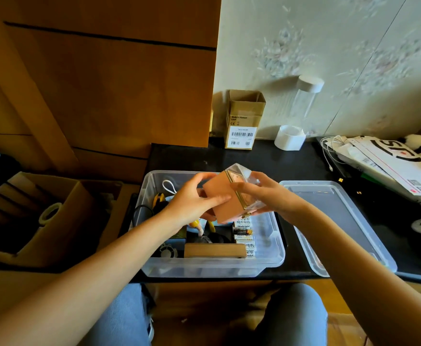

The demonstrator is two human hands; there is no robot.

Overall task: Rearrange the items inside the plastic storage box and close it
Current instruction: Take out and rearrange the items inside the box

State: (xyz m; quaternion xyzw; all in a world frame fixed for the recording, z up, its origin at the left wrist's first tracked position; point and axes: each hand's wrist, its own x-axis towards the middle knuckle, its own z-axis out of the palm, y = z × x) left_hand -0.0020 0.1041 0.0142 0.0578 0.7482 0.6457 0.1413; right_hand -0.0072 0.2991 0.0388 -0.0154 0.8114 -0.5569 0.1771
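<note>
I have both hands, left (194, 199) and right (266, 196), gripping the small case (225, 196) above the open box (266, 260); it looks light, rigid, part clear and probably slick, so I'd hold its opposite flat sides.

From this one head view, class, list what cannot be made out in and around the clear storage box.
- Storage box middle contents: hidden by the left hand, right hand and the tan case they hold.
- Tan case's contents: not visible.
- Battery packs: upper ones covered by the case; small print unreadable.
- Dark items left of the wooden block: too shadowed to identify.
- Lid: near corner covered by the right forearm.
</note>
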